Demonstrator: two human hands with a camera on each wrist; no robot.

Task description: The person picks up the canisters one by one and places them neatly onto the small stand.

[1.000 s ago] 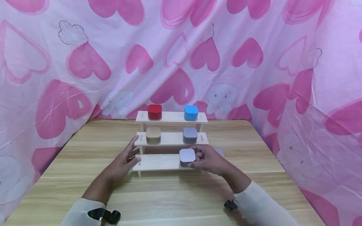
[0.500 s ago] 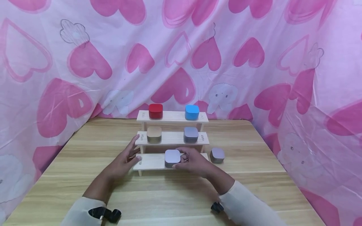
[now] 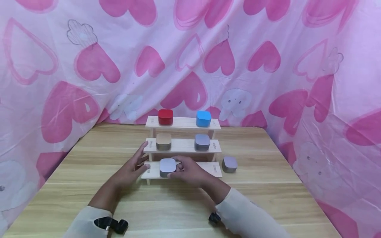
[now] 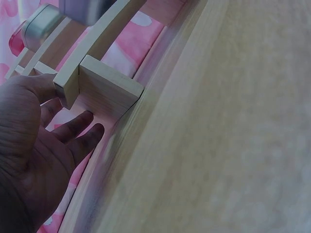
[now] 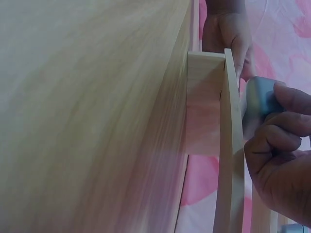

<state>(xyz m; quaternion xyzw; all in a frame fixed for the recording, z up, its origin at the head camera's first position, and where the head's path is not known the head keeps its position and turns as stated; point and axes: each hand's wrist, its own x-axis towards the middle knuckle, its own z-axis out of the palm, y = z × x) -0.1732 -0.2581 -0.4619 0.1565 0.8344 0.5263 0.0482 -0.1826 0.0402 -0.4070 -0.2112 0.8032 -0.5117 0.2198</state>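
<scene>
A three-step wooden display rack stands on the table. My right hand pinches a pale lavender rounded block between thumb and fingertips, at the left part of the lowest step; in the right wrist view this block looks grey-blue. My left hand lies at the rack's left end, its thumb touching the lowest step and its forefinger reaching the middle one. In the left wrist view its other fingers are loosely spread beside the rack's leg, gripping nothing.
On the top step sit a red block and a blue block. The middle step bears a tan block and a grey-lavender block. Another lavender block stands on the table, right of the rack. Heart-patterned cloth hangs behind.
My right hand has moved the lavender block leftward along the lowest step, from its right end to its left part. The block on the table has come into full view. My left hand stays put.
</scene>
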